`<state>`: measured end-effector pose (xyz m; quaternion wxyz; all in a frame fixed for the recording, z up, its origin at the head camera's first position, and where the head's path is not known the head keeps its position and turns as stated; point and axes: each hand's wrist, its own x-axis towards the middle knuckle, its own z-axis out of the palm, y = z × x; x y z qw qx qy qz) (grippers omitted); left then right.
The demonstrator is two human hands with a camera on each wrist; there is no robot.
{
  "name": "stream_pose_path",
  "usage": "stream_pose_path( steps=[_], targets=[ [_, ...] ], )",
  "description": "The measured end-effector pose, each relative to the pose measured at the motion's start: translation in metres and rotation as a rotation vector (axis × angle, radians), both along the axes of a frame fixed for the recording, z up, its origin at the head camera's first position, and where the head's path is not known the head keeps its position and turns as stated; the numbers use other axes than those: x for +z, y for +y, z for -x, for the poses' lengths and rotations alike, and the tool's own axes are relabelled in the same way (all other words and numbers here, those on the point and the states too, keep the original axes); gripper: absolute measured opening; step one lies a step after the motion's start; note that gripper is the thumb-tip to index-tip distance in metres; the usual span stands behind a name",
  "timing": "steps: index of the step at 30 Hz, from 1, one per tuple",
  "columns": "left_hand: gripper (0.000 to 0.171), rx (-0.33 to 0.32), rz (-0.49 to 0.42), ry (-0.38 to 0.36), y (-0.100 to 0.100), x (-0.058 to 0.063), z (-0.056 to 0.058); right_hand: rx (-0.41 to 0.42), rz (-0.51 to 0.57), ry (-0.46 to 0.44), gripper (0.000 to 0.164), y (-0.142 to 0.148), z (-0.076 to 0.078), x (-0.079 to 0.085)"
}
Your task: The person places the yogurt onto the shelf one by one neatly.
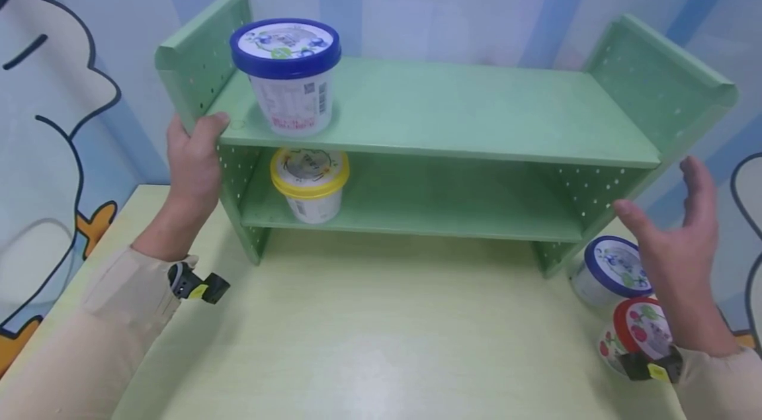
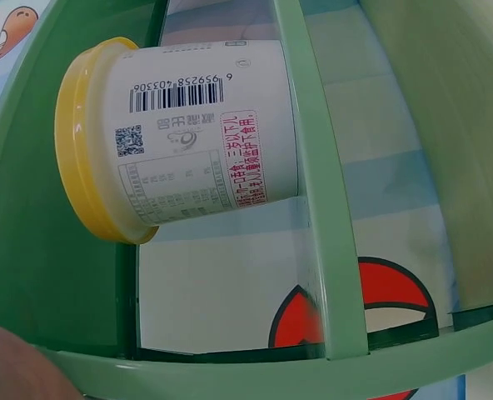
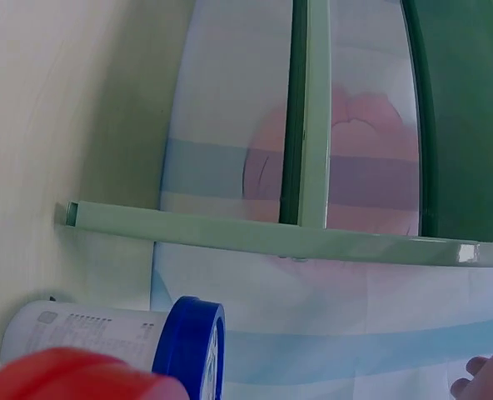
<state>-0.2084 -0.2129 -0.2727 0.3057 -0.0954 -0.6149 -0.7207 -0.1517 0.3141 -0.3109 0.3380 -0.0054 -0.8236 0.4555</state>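
A green two-tier shelf (image 1: 452, 109) stands on the table against the wall. My left hand (image 1: 196, 159) grips its left side panel, thumb over the front edge and the other fingers mostly hidden behind. Just outside the right side panel, my right hand (image 1: 681, 245) is held apart from it, thumb and fingers spread, holding nothing. On the upper board, at the left, sits a white tub with a blue lid (image 1: 292, 73). Below it, a yellow-lidded tub (image 1: 312, 185) rests on the lower board; the left wrist view shows the barcode on this tub (image 2: 205, 133).
Right of the shelf, another blue-lidded tub (image 1: 616, 268) and a red-lidded tub (image 1: 643, 327) stand on the pale table (image 1: 381, 321), partly behind my right hand and wrist. The striped wall (image 1: 417, 3) with cartoon drawings rises behind and beside the shelf.
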Motion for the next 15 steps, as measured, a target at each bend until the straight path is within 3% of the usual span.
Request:
stream_pose_path(
  steps=[9, 15],
  targets=[
    [0.026, -0.004, -0.004, 0.005, 0.000, -0.001, 0.001, -0.104, -0.012, -0.174, 0.095, -0.003, -0.009, 0.001],
    [0.025, -0.005, 0.002, 0.013, -0.001, -0.001, 0.001, -0.102, -0.002, -0.192, 0.096, 0.000, -0.012, 0.001]
  ],
)
